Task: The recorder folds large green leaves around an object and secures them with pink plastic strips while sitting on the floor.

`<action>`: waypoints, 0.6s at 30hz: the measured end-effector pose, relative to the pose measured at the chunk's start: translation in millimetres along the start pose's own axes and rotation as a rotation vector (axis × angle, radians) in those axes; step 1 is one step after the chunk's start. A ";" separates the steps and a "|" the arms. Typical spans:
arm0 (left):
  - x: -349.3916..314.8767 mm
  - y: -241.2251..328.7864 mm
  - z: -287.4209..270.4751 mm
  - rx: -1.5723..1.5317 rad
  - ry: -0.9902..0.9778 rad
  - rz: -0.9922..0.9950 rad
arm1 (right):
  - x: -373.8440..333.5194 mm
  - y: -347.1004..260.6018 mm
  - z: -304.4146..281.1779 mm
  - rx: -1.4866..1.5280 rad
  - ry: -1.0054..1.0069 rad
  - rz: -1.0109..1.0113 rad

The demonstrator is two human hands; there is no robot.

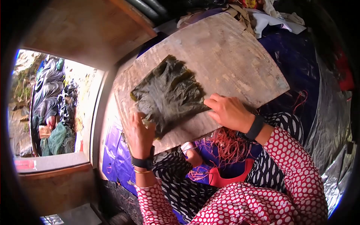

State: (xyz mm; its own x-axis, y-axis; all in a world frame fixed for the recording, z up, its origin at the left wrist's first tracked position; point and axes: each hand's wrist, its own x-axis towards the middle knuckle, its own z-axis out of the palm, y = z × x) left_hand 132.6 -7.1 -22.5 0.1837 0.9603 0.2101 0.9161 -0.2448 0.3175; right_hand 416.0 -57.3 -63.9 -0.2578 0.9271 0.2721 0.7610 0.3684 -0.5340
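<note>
A flat, dark green sheet of wet seaweed lies spread on a worn wooden board that rests across my lap. My left hand presses on the sheet's near left corner at the board's edge, fingers apart. My right hand lies flat at the sheet's right edge, fingertips touching it. Both wrists wear black bands, and the sleeves are red with white dots.
A tangle of red string and a red shoe lie below the board on blue sheeting. Silver plastic covers the right side. A heap of cloth sits beyond the board. An opening on the left shows dark netting outside.
</note>
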 end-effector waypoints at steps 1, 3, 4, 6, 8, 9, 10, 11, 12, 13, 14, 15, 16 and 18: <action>-17.2 -11.8 3.8 -0.073 -0.093 -0.086 | 1.8 -1.9 5.1 0.008 0.000 -0.016; -43.5 -17.1 14.6 -0.086 -0.074 -0.041 | 4.7 -3.7 12.9 -0.020 0.002 -0.051; -51.3 -15.0 21.5 -0.039 -0.050 -0.071 | 6.3 -4.9 17.5 -0.032 0.005 -0.061; -59.7 -6.6 32.2 0.021 -0.008 -0.093 | 8.8 -7.1 22.2 -0.058 0.034 -0.091; -62.9 -0.9 38.3 0.081 0.028 -0.087 | 11.3 -5.3 27.7 -0.099 0.090 -0.127; -65.8 -7.3 44.5 0.122 0.026 -0.079 | 13.6 -3.3 35.5 -0.091 0.090 -0.136; -67.4 -9.0 51.5 0.178 0.110 -0.055 | 15.5 -0.1 40.2 -0.116 0.094 -0.155; -68.9 -12.0 54.8 0.178 0.117 -0.055 | 17.4 2.8 45.0 -0.141 0.098 -0.174; -68.2 -11.6 57.7 0.211 0.091 -0.055 | 19.3 5.0 46.0 -0.150 0.101 -0.172; -67.5 -11.4 60.3 0.245 0.065 -0.055 | 20.2 6.5 47.6 -0.158 0.105 -0.173; -66.7 -11.7 63.2 0.259 0.101 -0.061 | 21.2 7.6 49.8 -0.161 0.117 -0.152; -66.3 -6.7 64.5 0.249 0.101 -0.059 | 21.0 9.4 48.4 -0.166 0.123 -0.126; -66.6 -1.7 65.5 0.222 0.116 -0.076 | 20.8 11.8 46.8 -0.175 0.120 -0.123; -67.6 10.2 65.4 0.189 0.127 -0.095 | 21.1 16.2 42.8 -0.112 0.166 -0.062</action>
State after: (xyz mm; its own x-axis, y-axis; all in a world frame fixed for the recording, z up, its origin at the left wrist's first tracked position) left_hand 152.8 -65.8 -94.0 0.0586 0.9503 0.3057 0.9798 -0.1135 0.1649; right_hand 397.4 -28.8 -101.1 -0.2117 0.8754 0.4346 0.8107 0.4056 -0.4223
